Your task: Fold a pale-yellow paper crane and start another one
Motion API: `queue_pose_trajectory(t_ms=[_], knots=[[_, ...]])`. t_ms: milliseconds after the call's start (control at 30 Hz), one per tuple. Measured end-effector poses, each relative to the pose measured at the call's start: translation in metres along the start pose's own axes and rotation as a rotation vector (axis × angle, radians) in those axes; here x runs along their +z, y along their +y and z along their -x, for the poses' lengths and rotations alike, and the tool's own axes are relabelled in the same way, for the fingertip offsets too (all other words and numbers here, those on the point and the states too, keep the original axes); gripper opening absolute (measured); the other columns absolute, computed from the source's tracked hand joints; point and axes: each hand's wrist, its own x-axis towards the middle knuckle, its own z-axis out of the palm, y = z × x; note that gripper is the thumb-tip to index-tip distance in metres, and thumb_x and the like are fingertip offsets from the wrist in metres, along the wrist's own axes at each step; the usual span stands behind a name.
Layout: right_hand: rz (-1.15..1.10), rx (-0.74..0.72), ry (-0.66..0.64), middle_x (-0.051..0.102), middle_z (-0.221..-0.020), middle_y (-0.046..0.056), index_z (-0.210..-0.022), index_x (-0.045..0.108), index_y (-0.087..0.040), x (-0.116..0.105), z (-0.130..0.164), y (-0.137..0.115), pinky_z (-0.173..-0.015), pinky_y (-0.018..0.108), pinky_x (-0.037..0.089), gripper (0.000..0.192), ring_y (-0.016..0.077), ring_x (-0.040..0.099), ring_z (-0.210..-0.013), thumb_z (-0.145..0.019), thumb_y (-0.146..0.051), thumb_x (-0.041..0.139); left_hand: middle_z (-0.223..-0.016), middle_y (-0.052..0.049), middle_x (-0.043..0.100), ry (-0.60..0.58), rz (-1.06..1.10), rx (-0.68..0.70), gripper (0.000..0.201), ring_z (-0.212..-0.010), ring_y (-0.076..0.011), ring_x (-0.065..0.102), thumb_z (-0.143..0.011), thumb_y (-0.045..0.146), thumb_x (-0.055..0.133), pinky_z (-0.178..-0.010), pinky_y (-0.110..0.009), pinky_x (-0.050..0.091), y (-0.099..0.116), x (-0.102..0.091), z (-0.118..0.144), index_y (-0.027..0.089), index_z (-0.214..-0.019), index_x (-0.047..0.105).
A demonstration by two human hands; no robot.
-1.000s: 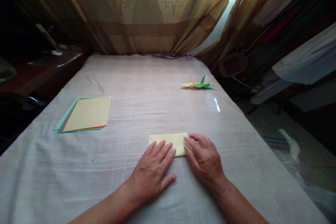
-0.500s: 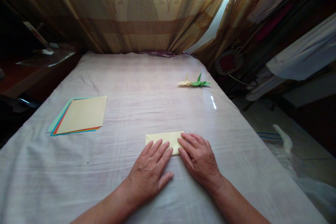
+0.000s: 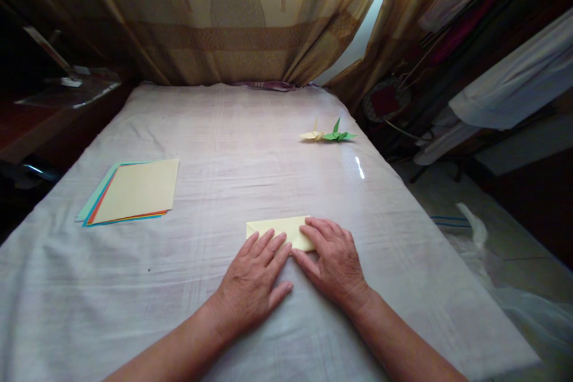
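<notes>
A folded pale yellow paper lies flat on the white cloth-covered table, near its front. My left hand rests palm down with its fingertips pressing the paper's near edge. My right hand lies flat beside it, fingers spread over the paper's right end. Both hands press down on the sheet and neither grips it.
A stack of coloured paper sheets, yellow on top, lies at the left. A small yellow origami crane and a green origami crane sit at the far right. Patterned curtains hang behind the table. The table's right edge drops to the floor.
My right hand has slid left along the paper toward my left hand. The view has tilted slightly, shifting everything upward in the frame.
</notes>
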Motion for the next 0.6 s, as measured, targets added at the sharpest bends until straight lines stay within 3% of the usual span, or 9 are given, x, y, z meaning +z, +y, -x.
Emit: queue_pose_trajectory(t_ms=[267, 600], knots=[[-0.016, 0.073, -0.027, 0.061, -0.125, 0.012, -0.111, 0.061, -0.019, 0.001, 0.0, -0.006, -0.099, 0.043, 0.035, 0.03, 0.0268, 0.051, -0.119, -0.084, -0.032, 0.059, -0.149, -0.009, 0.046, -0.003, -0.021, 0.009, 0.059, -0.137, -0.0294, 0.04, -0.095, 0.05, 0.046, -0.112, -0.047, 0.03, -0.001, 0.001, 0.0, 0.016, -0.144, 0.042], [-0.021, 0.065, -0.064, 0.058, -0.134, 0.008, -0.119, 0.062, -0.022, -0.005, 0.013, 0.009, -0.105, 0.042, 0.034, 0.038, 0.0222, 0.048, -0.126, -0.088, -0.012, 0.043, -0.149, -0.01, 0.045, -0.012, 0.007, 0.006, 0.057, -0.138, -0.0293, 0.038, -0.096, 0.051, 0.043, -0.114, -0.048, 0.028, -0.003, 0.004, 0.001, 0.019, -0.144, 0.043]])
